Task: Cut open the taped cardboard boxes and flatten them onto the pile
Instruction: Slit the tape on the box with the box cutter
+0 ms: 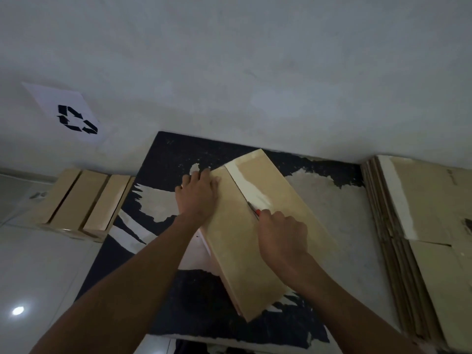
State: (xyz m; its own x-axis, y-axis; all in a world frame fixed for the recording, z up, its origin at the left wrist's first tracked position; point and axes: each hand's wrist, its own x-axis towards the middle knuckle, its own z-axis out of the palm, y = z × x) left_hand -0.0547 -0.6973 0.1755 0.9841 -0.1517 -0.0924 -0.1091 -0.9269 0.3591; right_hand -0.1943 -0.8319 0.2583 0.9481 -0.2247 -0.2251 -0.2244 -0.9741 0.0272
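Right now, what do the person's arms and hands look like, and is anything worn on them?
Both forearms are bare as far as the picture shows: no sleeves in sight. The left hand and the right hand wear no gloves. I see no watch, bracelet or ring, though the dim light could hide a small one.

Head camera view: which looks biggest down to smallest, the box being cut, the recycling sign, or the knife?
1. Box being cut, largest.
2. Recycling sign, though it hangs farther off, so unsure.
3. Knife, mostly hidden in the right hand.
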